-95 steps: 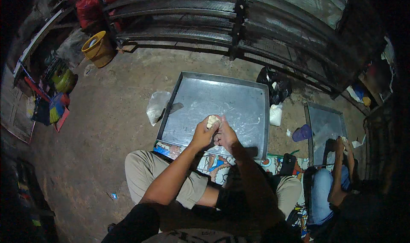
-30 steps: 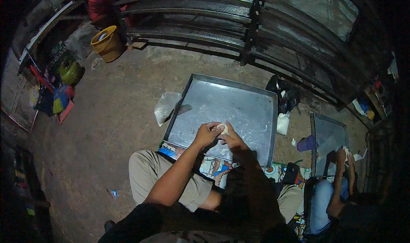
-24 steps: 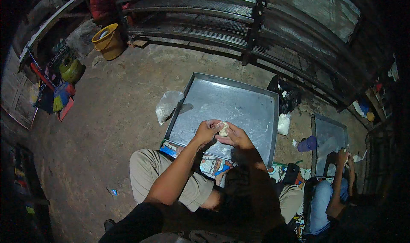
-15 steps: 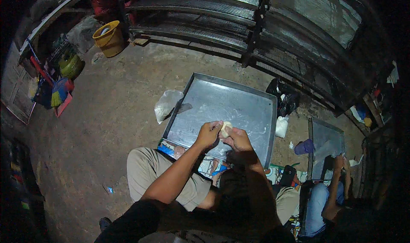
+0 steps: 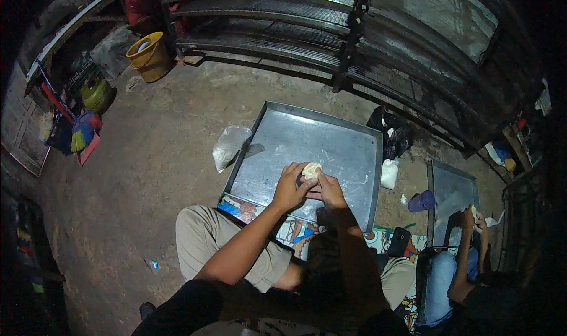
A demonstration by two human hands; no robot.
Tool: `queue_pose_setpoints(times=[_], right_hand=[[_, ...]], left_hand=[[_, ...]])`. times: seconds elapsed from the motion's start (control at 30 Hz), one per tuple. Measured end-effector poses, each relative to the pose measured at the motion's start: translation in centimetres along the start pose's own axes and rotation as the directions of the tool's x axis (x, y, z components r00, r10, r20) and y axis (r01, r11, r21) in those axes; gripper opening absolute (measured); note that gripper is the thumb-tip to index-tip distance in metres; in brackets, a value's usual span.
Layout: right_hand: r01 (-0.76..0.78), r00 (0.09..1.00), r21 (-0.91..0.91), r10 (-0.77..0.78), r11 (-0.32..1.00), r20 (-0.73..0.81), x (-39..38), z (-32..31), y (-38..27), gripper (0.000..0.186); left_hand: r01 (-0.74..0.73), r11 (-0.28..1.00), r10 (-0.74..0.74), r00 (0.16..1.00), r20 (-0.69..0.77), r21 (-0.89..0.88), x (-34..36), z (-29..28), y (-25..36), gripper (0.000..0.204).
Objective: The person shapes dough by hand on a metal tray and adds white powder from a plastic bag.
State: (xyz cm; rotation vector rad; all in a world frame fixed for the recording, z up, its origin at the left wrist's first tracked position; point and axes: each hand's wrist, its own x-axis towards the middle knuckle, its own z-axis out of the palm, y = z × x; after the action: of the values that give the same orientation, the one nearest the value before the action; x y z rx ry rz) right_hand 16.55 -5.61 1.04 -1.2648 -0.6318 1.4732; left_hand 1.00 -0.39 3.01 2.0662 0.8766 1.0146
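While both bare hands meet over the near half of a large grey rectangular metal tray, a small, pale cream, uneven lump that looks like dough sits between them, raised toward their far side. The left hand curls around the lump's left and near sides, thumb and fingers bent in on it; the right hand pinches its right side with the fingertips, its other fingers loosely bent below. By its look, the lump should be light, soft and perhaps tacky, apt to dent or tear under hard pressure and not slippery; a gentle hold around its edge with the finger pads suits it best. One such lump lies in these hands, and another pale piece shows in the hands of a co-worker at the right. There are two metal trays, counting the smaller grey one on the right, and two bags with white contents: a clear plastic one left of the large tray and a compact white one at its right. Singly counted are a crumpled black plastic bag at the far right corner, a purple cup between the trays, a dark phone near right and a yellow bucket far left.
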Motion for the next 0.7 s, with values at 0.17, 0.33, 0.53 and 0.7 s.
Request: queue_pose_setpoints(times=[0.17,0.33,0.53,0.7], right_hand=[[0.183,0.983,0.052,-0.182,0.982,-0.023,0.9,-0.6,2.0,0.039],[0.170,0.985,-0.034,-0.170,0.985,-0.007,0.1,0.6,0.2,0.033],[0.216,0.975,-0.103,-0.220,0.971,-0.031,-0.2,-0.3,0.1,0.021],[0.233,0.968,0.105,-0.219,0.967,-0.124,0.3,-1.7,-0.4,0.023]], left_hand=[[0.045,0.999,-0.046,0.997,-0.055,-0.019,0.3,0.6,-0.6,0.034],[0.165,0.982,-0.169,0.985,-0.032,-0.089,0.3,-0.2,-0.7,0.024],[0.094,0.982,-0.098,0.995,-0.019,-0.164,0.0,0.8,-2.0,0.030],[0.371,0.643,-0.310,0.926,0.215,-0.670,0.0,1.4,-1.5,0.059]])
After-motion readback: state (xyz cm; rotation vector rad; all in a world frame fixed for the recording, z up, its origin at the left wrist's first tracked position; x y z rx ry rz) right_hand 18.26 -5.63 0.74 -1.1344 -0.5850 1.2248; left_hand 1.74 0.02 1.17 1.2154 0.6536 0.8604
